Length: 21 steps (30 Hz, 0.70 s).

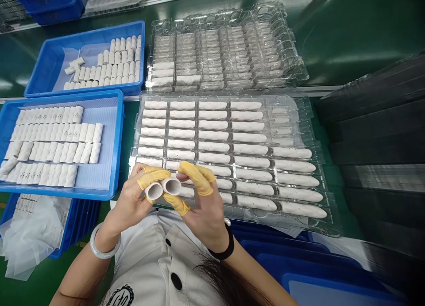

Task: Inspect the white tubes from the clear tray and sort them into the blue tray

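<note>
Two hollow white tubes are held side by side in front of my chest, their open ends facing me. Around the left white tube (154,192) the fingers of my left hand (128,204) are closed. My right hand (207,211) grips the right white tube (172,186) from its right side, with thumb below and fingers above. Yellow finger covers sit on several fingertips of both hands. Just beyond my hands lies a clear plastic tray (282,105) with rows of long white pieces (246,125) in its slots. The far ends of the held tubes are hidden.
At left, a blue tray (118,140) holds rows of short white tubes (66,152); another blue tray (142,54) behind it holds more. Stacked clear trays (229,49) stand at the back. Dark stacked sheets (375,142) rise at right. Translucent wrapping (36,235) hangs at lower left.
</note>
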Tool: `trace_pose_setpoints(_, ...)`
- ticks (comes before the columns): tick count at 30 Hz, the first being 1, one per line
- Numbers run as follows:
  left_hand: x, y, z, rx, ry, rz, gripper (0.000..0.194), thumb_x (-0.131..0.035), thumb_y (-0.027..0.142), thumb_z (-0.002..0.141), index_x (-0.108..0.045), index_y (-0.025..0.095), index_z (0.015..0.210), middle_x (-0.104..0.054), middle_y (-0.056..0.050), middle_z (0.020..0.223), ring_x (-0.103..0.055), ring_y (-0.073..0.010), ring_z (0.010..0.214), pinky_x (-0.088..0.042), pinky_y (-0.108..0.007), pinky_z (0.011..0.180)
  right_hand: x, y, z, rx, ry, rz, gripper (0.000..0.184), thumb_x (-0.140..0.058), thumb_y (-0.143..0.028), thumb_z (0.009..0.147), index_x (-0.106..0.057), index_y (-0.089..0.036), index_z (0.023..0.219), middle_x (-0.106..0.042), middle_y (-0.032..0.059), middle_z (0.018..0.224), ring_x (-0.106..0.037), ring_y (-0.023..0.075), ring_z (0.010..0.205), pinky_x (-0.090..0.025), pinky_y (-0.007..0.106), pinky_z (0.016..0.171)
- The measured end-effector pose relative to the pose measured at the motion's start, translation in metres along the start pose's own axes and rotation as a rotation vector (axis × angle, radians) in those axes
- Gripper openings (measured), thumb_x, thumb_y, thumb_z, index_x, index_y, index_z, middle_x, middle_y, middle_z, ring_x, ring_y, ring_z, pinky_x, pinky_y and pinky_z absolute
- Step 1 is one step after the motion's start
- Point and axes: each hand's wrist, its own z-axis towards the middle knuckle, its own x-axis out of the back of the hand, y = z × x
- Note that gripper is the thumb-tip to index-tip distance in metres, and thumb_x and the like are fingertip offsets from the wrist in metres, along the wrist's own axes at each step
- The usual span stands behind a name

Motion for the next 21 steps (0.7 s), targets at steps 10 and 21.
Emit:
trace_pose_setpoints(10,0.005,0.003,0.003,-0.015,-0.093,-0.026,0.022,-0.053,0.017,0.093,-0.063,0.023,0.111,-0.071,-0.008,0.100,-0.055,-0.0211,0.090,-0.046,-0.037,0.079,0.014,-0.003,0.012,0.105,-0.065,0.066,0.081,-0.070,-0.016,0.083,-0.029,-0.037,0.150,-0.064,0.0055,0.104,-0.064,0.0211,0.093,-0.059,0.038,0.076)
trace_pose_setpoints(21,0.001,0.000,0.001,-0.011,-0.100,-0.046,0.026,-0.052,0.011,0.092,-0.060,0.022,0.114,-0.067,-0.008,0.099,-0.052,-0.0209,0.092,-0.046,-0.036,0.078,0.009,-0.003,0.012,0.125,0.022,-0.035,0.069,-0.069,-0.019,0.085,-0.038,-0.032,0.145,-0.058,0.0045,0.093,-0.061,0.0177,0.076,-0.056,0.032,0.063)
